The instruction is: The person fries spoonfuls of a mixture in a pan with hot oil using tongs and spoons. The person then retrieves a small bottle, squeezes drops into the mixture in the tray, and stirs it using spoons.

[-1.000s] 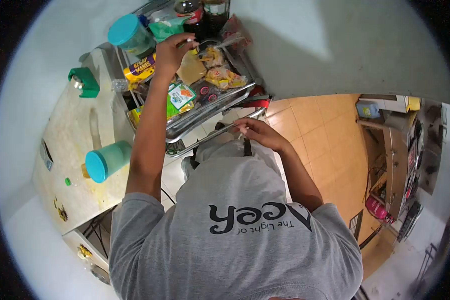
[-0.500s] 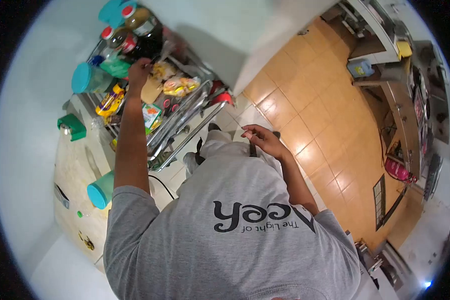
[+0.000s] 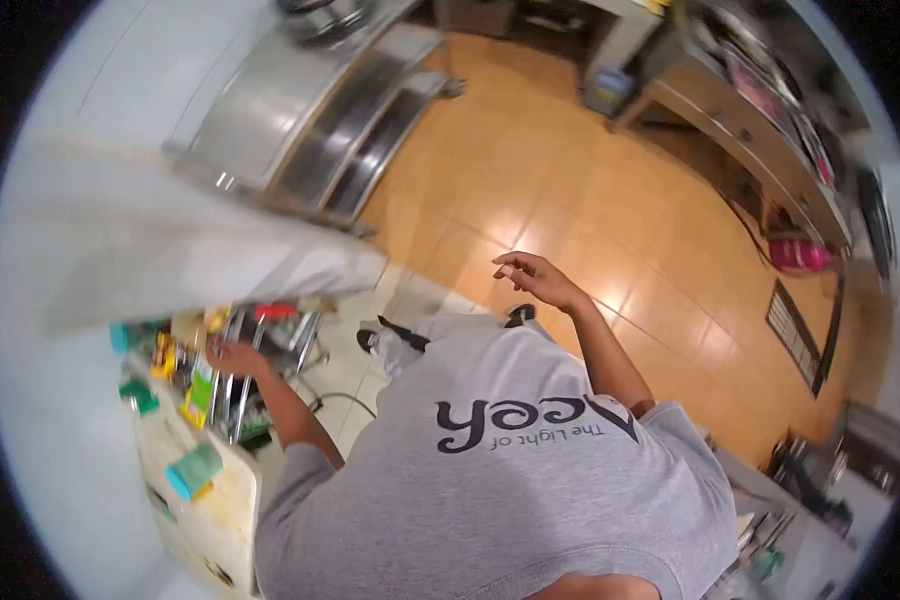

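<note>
Reference point for all places: the metal rack (image 3: 235,405), standing at the wearer's front left.

Left hand (image 3: 232,358): stretched out over the rack's near side, palm downward, forearm crossing the gap between the rack and the wearer. Fingers are blurred; cannot tell whether they are wide, narrow or gripping something. Contact with the goods below cannot be judged either.

Right hand (image 3: 538,278): in the air, well apart from the rack to its right, over the orange tile floor (image 3: 570,215). Thumb and fingers loosely bent, a moderate gap between them, bare.

Goods on the rack, around the left hand: a green-and-yellow packet (image 3: 196,402) on the near side of the hand; a yellow package (image 3: 166,356) to the left of the hand, with dark print, probably a sauce pouch though the smear makes this unsure; a tan item (image 3: 186,328) just beyond the hand. A red object (image 3: 275,311) sits at the rack's right end. A container with a turquoise lid (image 3: 122,338) stands at the rack's far left.

Left of and nearer than the rack: white table (image 3: 238,485), its edge close to the rack. On it, a green holder (image 3: 138,398) near the rack and a turquoise-lidded jar (image 3: 195,470) closer to the wearer.

Beyond the rack: white wall (image 3: 220,262), then a steel table (image 3: 255,115).
</note>
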Motion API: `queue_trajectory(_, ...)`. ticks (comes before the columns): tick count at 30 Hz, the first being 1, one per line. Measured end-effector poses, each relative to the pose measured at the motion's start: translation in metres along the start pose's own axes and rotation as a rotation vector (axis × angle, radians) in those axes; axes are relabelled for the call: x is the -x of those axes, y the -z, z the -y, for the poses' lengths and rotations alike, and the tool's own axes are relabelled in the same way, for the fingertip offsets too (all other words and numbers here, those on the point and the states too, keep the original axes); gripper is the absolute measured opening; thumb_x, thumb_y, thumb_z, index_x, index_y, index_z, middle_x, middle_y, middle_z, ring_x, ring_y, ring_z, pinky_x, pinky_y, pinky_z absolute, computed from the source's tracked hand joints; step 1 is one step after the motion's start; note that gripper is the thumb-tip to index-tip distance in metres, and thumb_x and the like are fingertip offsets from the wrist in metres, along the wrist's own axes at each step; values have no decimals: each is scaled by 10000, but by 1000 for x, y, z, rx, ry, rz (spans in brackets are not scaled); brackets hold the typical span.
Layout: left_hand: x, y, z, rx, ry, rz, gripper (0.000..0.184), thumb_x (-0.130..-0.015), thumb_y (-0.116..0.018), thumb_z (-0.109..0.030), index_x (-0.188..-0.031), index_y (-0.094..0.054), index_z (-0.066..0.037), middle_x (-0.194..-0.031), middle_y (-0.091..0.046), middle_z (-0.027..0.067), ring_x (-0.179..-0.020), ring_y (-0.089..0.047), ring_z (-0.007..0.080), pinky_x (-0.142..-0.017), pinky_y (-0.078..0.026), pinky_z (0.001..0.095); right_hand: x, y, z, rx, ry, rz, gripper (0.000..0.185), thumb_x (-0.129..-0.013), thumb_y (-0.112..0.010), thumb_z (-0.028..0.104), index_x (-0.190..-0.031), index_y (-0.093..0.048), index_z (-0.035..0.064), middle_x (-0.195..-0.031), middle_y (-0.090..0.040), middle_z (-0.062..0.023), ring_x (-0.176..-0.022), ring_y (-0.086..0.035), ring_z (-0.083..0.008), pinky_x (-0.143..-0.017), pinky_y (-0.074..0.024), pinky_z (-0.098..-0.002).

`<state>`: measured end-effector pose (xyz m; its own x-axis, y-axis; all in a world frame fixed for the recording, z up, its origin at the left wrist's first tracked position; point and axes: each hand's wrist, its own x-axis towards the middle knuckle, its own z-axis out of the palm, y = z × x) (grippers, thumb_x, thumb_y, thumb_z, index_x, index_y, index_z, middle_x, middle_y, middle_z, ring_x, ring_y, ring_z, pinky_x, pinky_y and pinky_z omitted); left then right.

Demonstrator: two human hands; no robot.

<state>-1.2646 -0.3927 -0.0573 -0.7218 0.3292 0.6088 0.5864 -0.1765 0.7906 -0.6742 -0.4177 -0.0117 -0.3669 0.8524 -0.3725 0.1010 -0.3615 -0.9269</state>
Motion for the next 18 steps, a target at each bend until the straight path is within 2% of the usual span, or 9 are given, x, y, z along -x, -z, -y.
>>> queue_trajectory(1, 36, -10, -28, -388, -130, 21, 250, -813, -548, -67, -1030, -544, 58, -1079, -534, 175, -925, -567, 283, -786, -487, 367, 17, 34, 1, -10, -15, -80, 376, -912, -509, 332, -1163, -531, 54, -1042, -605, -69, -951, -554, -141, -774, -453, -281)
queue_trajectory(2, 76, -28, -59, -626, -160, 0, 211, -807, -530, -47, -994, -566, 45, -1033, -560, 168, -888, -573, 268, -788, -479, 351, 34, 68, 3, -17, -33, -150, 373, -910, -509, 342, -1155, -537, 62, -1027, -610, -63, -913, -545, -130, -766, -445, -272)
queue_trajectory(3, 112, -40, -63, -567, -90, 41, 179, -825, -518, -74, -957, -581, 30, -940, -584, 162, -845, -572, 260, -745, -473, 352, 50, 97, 3, -31, -56, -215, 371, -908, -508, 352, -1146, -543, 71, -1011, -614, -56, -876, -536, -119, -759, -437, -262)
queue_trajectory(4, 151, -48, -31, -343, -7, 48, 188, -834, -520, -119, -949, -584, 15, -885, -592, 157, -825, -566, 265, -709, -454, 358, 68, 125, 13, -22, -88, -282, 360, -914, -507, 321, -1145, -538, 47, -1009, -622, -67, -961, -563, -138, -765, -459, -283)
queue_trajectory(6, 230, -82, -53, -721, 111, 175, 189, -832, -520, -137, -933, -584, 10, -904, -593, 161, -809, -562, 276, -696, -436, 360, 92, 181, 13, -91, -82, -380, 344, -914, -505, 311, -1133, -542, 47, -992, -628, -64, -938, -565, -135, -749, -457, -280)
queue_trajectory(9, 311, -169, -78, -614, 285, 354, 183, -821, -536, -139, -916, -574, 12, -928, -596, 168, -835, -560, 277, -741, -433, 342, 119, 243, -11, -162, -26, -563, 320, -913, -508, 291, -1116, -549, 48, -976, -632, -59, -902, -566, -129, -725, -453, -272)
queue_trajectory(12, 375, -279, -115, -127, 301, 654, 144, -814, -542, -82, -916, -559, 18, -918, -591, 152, -872, -554, 253, -788, -436, 325, 122, 281, -31, -236, -19, -700, 299, -912, -508, 270, -1103, -556, 46, -964, -633, -57, -884, -566, -125, -714, -450, -265)
queue_trajectory(14, 407, -349, -175, -207, 124, 929, 133, -807, -539, -16, -934, -549, 24, -930, -585, 132, -900, -544, 230, -832, -432, 313, 128, 307, -38, -309, -17, -754, 282, -912, -510, 257, -1090, -563, 45, -952, -634, -51, -876, -566, -119, -707, -447, -257)
queue_trajectory(18, 507, -509, -226, 50, 437, 1064, 134, -821, -526, 9, -954, -546, 10, -962, -581, 104, -906, -540, 199, -821, -441, 297, 146, 386, -41, -434, -75, -813, 264, -911, -526, 247, -1093, -564, 60, -948, -632, -43, -851, -561, -100, -697, -435, -237)
